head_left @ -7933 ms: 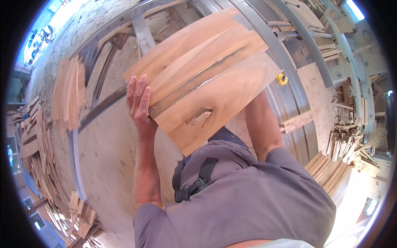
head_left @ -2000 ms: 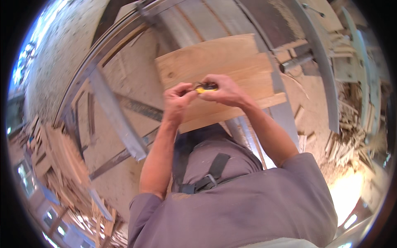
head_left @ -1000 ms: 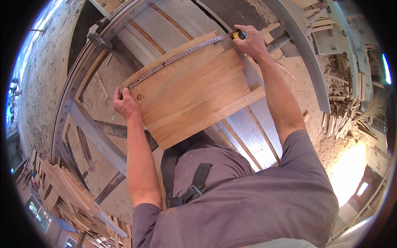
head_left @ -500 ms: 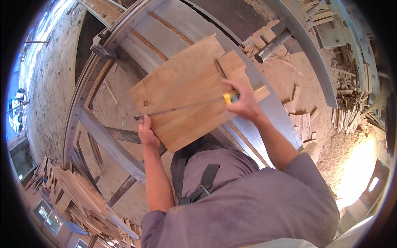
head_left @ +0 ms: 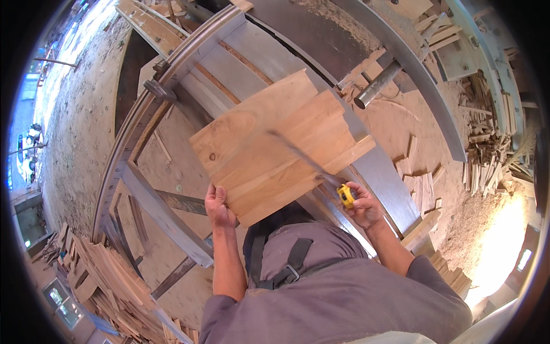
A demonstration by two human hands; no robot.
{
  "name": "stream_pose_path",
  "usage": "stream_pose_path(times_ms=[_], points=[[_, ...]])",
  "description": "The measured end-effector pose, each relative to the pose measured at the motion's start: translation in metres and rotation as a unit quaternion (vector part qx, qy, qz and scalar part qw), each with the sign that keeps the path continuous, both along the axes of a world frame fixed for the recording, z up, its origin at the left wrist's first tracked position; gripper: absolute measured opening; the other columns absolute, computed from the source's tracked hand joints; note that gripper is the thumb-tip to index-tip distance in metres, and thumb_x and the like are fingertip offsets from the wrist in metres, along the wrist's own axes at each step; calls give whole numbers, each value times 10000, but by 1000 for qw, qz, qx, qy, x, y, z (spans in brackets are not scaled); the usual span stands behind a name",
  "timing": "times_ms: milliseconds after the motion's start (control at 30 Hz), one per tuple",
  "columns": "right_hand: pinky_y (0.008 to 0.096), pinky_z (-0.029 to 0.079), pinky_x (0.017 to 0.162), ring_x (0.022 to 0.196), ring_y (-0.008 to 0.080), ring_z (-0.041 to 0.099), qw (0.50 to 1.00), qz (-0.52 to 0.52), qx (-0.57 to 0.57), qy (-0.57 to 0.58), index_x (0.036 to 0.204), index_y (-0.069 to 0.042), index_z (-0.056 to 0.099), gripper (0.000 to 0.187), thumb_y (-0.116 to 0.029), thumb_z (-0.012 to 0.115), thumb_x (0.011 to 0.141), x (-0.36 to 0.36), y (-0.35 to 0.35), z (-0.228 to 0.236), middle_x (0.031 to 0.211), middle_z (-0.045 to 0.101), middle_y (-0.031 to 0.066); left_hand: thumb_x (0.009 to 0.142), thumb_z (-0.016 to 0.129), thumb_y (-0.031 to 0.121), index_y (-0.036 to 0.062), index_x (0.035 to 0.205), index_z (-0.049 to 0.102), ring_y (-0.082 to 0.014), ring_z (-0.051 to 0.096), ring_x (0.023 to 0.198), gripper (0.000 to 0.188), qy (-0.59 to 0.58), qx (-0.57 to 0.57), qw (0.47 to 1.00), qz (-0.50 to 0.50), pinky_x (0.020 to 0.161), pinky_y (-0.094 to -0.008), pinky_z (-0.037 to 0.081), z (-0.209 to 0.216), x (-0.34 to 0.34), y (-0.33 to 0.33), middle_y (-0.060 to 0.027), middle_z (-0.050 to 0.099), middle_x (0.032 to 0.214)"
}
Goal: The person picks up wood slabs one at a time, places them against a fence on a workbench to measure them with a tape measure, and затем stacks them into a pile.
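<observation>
Tape measure, one, yellow-cased, was clamped in the right hand; its blurred blade slanted over one flat wooden panel, grained, one end stepped. Left hand gripped the panel's lower left edge. Panel lay over one grey metal surface.

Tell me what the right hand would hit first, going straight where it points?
Past the tape measure it holds, the right hand would probably meet the wooden panel first, though depth is unclear.

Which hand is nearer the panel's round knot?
Left. The left hand holds the panel by its left edge, just below the knot in view; the right hand, with the tape measure, is farther, lower right.
</observation>
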State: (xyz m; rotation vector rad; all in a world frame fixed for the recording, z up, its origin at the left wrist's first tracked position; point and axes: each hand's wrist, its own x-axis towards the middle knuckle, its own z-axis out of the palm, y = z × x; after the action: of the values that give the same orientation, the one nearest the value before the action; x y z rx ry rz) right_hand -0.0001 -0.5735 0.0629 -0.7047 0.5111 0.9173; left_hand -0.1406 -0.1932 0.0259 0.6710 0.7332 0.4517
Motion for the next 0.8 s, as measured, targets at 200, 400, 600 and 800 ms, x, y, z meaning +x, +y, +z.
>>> stream_pose_path(times_ms=[200,400,600,800], points=[[304,551,696,906,216,686,945,190,-204,-173,1180,-53,674,547,38,741,645,23,-57,-9,1067,692,107,983,581,-3,-68,1404,500,-274,660,1136,434,12,37,997,71,999,-401,541,-12,28,18,-164,648,1306],[427,480,1021,1124,326,628,613,484,-386,-492,1060,-73,739,369,-93,763,692,14,-37,46,1129,711,106,965,615,18,-77,1393,520,-236,656,1124,449,35,67,994,78,975,-355,526,-21,91,53,-150,648,1311],[512,304,1185,1439,382,380,447,355,-398,-718,1271,-114,668,616,-92,800,669,49,75,43,1460,525,153,908,728,217,-118,1421,479,-259,642,1118,661,433,463,772,-58,934,-359,509,20,111,85,-204,638,1271],[550,167,1229,1507,365,269,388,318,-335,-798,1362,-160,622,665,-266,814,734,102,180,-20,1551,439,118,894,743,332,-65,1259,640,-307,656,1057,549,363,517,771,82,896,-416,511,25,176,152,-218,661,1185]])
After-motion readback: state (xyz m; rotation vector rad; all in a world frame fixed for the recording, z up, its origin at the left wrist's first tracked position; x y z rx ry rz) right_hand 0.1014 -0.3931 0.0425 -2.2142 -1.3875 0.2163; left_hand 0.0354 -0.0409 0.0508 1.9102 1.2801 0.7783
